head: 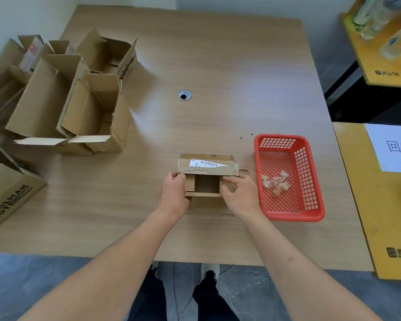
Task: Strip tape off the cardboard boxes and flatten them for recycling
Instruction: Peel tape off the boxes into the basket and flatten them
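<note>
Holding a small cardboard box [206, 177] between them on the counter [218, 66], both hands grip its ends: left hand [174, 191] curled round the left end, right hand [239, 193] curled over the right end flap. Fingertips are partly hidden behind cardboard; exact contact is unclear. A barcode label [206, 164] sits on the far flap, text unreadable. Just right of the right hand stands a red basket [310, 181] with crumpled clear tape [276, 183]. Well left of the left hand, opened boxes [79, 100] cluster, some cut off by the frame edge.
</note>
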{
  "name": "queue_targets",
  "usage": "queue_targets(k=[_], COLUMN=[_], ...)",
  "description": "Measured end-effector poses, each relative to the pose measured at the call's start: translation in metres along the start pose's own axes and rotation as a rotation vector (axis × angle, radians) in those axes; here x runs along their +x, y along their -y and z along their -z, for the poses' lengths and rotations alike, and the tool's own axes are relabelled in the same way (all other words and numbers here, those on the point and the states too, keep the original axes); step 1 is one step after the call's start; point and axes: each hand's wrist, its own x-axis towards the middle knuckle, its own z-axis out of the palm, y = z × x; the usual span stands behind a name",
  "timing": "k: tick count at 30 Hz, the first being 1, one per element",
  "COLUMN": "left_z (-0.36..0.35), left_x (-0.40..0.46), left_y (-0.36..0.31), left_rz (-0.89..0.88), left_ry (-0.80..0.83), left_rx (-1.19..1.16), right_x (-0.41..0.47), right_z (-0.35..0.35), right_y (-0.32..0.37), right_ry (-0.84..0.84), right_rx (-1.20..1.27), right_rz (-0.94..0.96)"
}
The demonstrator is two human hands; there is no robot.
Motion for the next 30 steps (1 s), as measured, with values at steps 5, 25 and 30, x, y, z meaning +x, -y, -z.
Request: queue_targets(k=[5, 25, 30], left_z=[-0.005, 0.019, 0.033], left_x=[0.004, 0.003, 0.015], left_y=[0.008, 0.014, 0.022], left_rz=[-0.022, -0.282, -0.242], left_ry=[0.013, -0.043, -0.215], left_rx=[0.045, 0.328, 0.086], right_x=[-0.002, 0.036, 0.046], right_z=[-0.001, 0.005, 0.006], right_y=[0.002, 0.032, 0.032], right_ry=[0.049, -0.002, -0.116], right_rx=[-0.042, -0.106, -0.082], right_rz=[0.023, -0.132, -0.145])
